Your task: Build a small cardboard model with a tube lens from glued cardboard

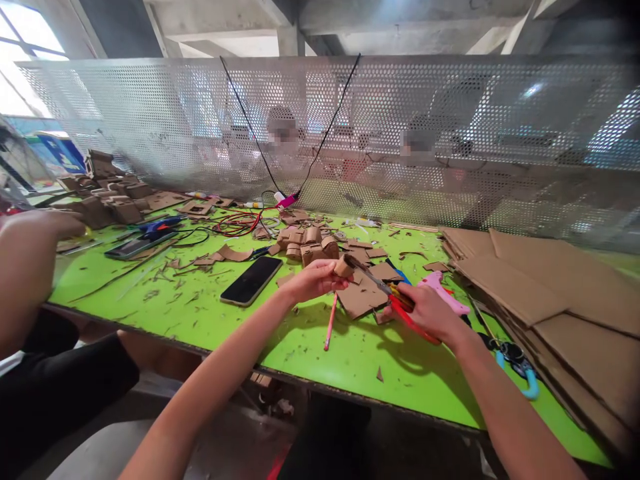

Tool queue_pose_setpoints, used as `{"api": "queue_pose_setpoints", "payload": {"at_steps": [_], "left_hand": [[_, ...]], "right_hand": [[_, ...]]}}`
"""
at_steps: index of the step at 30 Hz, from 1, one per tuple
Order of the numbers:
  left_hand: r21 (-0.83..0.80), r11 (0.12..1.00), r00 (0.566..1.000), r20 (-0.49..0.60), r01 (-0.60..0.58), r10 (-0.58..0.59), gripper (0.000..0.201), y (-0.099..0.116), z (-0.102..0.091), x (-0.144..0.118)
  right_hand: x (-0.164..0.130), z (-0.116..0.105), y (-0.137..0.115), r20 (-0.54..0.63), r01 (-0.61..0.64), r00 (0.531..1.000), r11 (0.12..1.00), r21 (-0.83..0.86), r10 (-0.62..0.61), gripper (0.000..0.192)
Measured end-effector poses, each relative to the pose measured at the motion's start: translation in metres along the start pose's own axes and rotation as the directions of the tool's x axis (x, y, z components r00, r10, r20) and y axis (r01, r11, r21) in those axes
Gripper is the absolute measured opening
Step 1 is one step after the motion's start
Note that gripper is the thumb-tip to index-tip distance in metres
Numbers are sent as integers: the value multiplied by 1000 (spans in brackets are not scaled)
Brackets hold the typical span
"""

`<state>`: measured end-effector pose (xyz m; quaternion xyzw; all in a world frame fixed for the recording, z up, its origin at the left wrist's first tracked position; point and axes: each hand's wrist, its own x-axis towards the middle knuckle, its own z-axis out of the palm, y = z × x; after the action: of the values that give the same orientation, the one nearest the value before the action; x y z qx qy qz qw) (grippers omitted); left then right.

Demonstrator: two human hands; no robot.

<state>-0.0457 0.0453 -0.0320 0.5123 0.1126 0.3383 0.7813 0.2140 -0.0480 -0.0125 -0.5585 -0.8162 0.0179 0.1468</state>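
Head view: small brown cardboard piece point(344, 266), folded, scissor-bitten.

The scissors' point(395, 300) handles are hidden inside the right hand point(430, 310). The cardboard sheets point(560, 300) at the tabletop's point(310, 340) right edge run out of view. Figures behind the perforated screen point(450, 133) are blurred.
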Motion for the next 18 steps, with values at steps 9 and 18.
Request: {"api": "queue_pose_setpoints", "payload": {"at_steps": [9, 18], "left_hand": [[96, 986, 964, -215, -136, 154, 42, -1, 11, 11], [347, 831, 763, -349, -434, 544, 39, -13, 21, 12]], "right_hand": [[2, 4, -2, -70, -68, 995, 995, 75, 73, 33], [4, 9, -16, -12, -129, 991, 972, 197, 134, 35]]}}
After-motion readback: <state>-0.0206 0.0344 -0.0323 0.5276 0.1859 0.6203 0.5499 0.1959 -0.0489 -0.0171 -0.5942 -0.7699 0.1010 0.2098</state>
